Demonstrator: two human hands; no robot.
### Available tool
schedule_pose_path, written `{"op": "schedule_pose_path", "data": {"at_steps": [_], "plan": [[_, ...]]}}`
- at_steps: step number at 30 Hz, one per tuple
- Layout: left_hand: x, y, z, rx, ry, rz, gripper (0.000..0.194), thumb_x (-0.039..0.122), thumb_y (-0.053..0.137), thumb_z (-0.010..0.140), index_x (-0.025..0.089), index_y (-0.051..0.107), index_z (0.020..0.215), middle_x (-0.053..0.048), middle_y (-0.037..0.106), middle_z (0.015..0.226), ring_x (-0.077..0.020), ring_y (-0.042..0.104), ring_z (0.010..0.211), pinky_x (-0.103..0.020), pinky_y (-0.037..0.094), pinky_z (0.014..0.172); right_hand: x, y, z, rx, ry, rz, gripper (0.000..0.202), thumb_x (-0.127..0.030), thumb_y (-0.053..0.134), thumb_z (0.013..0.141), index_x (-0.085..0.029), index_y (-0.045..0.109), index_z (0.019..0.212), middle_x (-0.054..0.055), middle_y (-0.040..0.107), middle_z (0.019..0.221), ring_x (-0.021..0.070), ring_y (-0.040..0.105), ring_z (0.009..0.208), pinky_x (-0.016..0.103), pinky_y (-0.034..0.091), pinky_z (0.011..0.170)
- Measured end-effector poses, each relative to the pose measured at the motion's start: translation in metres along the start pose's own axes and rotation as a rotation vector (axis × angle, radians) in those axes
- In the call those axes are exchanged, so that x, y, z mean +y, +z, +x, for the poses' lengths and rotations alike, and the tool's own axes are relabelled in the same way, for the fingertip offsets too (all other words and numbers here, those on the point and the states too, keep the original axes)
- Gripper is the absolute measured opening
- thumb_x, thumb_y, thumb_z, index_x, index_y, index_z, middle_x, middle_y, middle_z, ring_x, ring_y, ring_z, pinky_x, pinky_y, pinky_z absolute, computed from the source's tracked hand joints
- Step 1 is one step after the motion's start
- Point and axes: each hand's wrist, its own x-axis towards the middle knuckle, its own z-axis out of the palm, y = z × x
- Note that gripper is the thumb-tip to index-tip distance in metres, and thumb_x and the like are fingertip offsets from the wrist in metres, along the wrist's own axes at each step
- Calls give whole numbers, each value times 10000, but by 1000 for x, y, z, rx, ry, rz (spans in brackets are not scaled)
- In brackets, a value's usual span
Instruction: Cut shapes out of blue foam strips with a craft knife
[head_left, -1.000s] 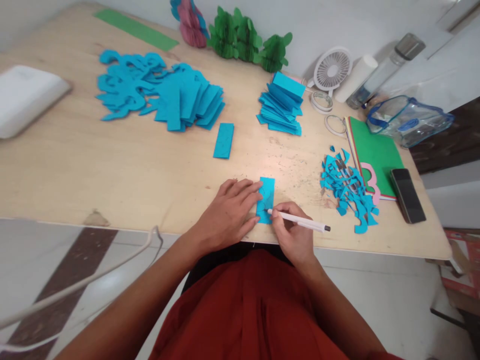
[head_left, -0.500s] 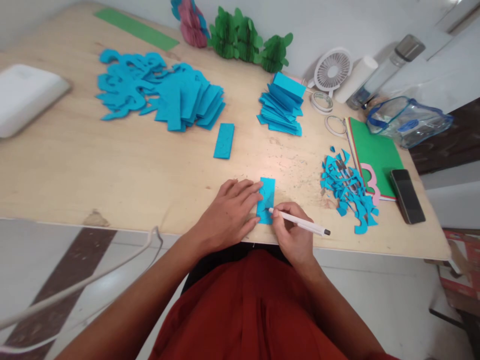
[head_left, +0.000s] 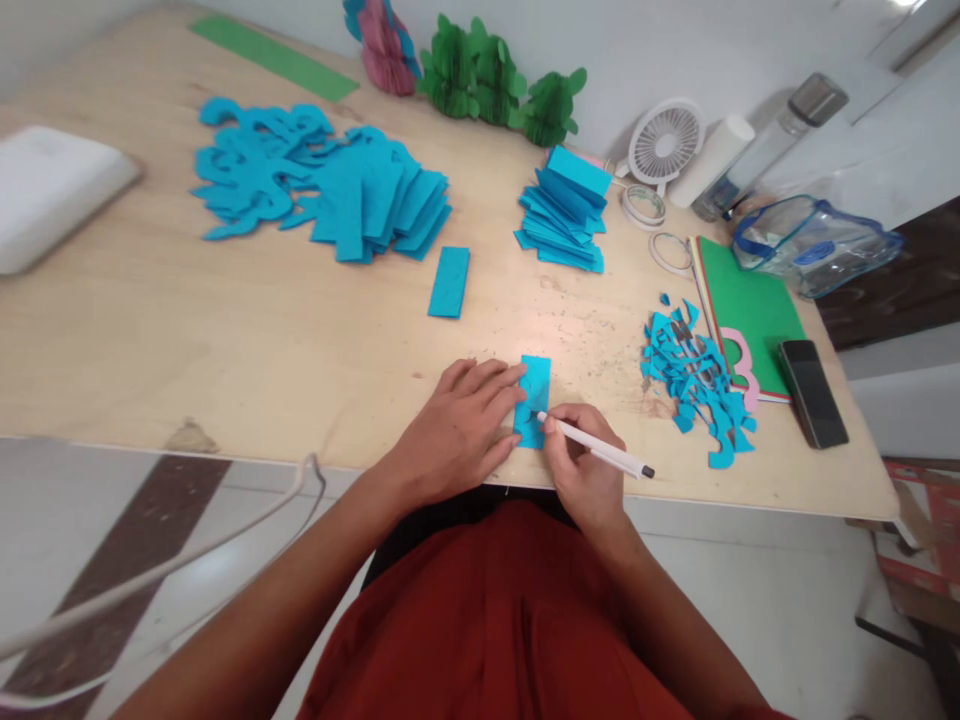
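Observation:
A small blue paper rectangle (head_left: 537, 385) lies near the front edge of the table. My left hand (head_left: 469, 425) rests flat with fingers outstretched, their tips on the paper's left side. In my right hand (head_left: 589, 455) is a white pen (head_left: 604, 447), its point touching the paper around the middle. Faint drawn lines show on the paper. Beyond it lies another blue paper rectangle (head_left: 449, 282). Farther back is a stack of blue paper strips (head_left: 562, 220).
At the back left are piled blue cut-outs (head_left: 262, 170) and a green strip (head_left: 274, 58). Blue scraps (head_left: 686, 365), a green sheet (head_left: 750, 310), a pink cut-out (head_left: 741, 365) and a phone (head_left: 814, 393) lie right. Behind stand a fan (head_left: 665, 140) and a bottle (head_left: 772, 145).
The pen in my right hand has shifted very slightly on the paper. My left hand stays in place, and the other things have not moved.

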Motion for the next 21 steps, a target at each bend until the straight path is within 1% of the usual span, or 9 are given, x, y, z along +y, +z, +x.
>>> {"op": "schedule_pose_path", "data": {"at_steps": [6,21], "plan": [[1,0,0,5,4,-9,363,261,457,887,150,556,1218,-165,523,1417,-326,409,1332,-558,300,1099,-2,1,1,11,-27,-7,117,-273,530,910,-233,622,848,31,678,776,187,640,759,330,502,708],[1,-1,1,-10,-3,-20,369,275,445,897,130,552,1220,-173,514,1426,-332,407,1331,-566,298,1100,-3,4,5,-37,-34,38,108,-254,534,907,-231,634,869,32,687,791,191,647,770,329,502,719]]}}
